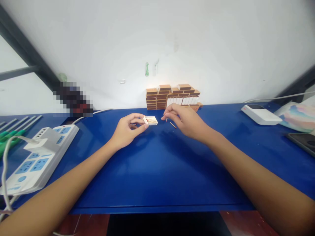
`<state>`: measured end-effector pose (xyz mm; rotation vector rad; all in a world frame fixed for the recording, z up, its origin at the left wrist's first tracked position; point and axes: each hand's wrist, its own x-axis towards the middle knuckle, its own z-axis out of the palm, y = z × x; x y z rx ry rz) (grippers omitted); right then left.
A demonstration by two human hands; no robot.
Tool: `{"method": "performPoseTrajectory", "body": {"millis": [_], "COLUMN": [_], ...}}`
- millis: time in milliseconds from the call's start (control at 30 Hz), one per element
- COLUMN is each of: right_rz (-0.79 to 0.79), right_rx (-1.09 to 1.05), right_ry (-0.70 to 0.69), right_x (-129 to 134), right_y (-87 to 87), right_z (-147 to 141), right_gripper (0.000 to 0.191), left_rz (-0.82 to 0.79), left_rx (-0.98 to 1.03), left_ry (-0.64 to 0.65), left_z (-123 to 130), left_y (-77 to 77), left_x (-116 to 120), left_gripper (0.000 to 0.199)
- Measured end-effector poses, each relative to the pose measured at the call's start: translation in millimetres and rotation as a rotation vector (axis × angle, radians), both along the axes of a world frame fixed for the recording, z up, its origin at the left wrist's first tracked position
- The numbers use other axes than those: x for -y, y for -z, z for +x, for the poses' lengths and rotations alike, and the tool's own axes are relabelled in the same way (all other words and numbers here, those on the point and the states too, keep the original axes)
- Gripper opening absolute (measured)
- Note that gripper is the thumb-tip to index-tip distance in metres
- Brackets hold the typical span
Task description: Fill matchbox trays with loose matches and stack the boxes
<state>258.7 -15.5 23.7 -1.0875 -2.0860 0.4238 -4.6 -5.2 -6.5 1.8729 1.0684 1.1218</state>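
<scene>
My left hand (129,129) grips a small white matchbox tray (152,120) between thumb and fingers, held above the blue table. Pale matchsticks lie inside the tray. To its right, my right hand (183,119) is closed in a pinch, fingertips apart from the tray. Whatever is between those fingertips is too small to make out. A thin matchstick (173,125) shows just under the right hand. Behind that hand, brown matchboxes (159,98) stand stacked against the wall, partly hidden by it.
On the blue table (152,177), a white power strip (52,164) with a plugged-in charger and cable sits at left, beside green-handled tools (12,139). A white device (261,114), a dark phone (304,142) and a colourful pouch (297,114) are at right.
</scene>
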Motion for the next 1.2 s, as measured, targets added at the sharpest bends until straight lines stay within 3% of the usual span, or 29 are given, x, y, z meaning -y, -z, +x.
{"method": "performPoseTrajectory", "body": {"millis": [233,467,633,900,1200], "right_rz": [-0.083,-0.025,-0.236,-0.276,-0.129], "right_rx": [-0.312,-0.404,-0.584,-0.571,-0.442], "right_ry": [0.003,0.047,0.030,0.022,-0.001], "right_x": [4,5,8,15,15], "right_y": [3.0,5.0,5.4,3.2,8.5], "right_z": [-9,-19,-20,-29,-29], "right_gripper": [0.025,0.028,0.038,0.043,0.029], "left_rz": [0.014,0.003,0.007,0.007,-0.111], "left_rx": [-0.013,-0.009,-0.005,0.045,0.123], "left_ry": [0.042,0.087,0.106,0.124,0.145], "left_z": [4,5,6,10,6], "left_y": [-1.2,-1.0,-2.3,-5.1,-1.3], "left_x": [4,8,11,16,9], "left_gripper": [0.042,0.043,0.042,0.042,0.044]}}
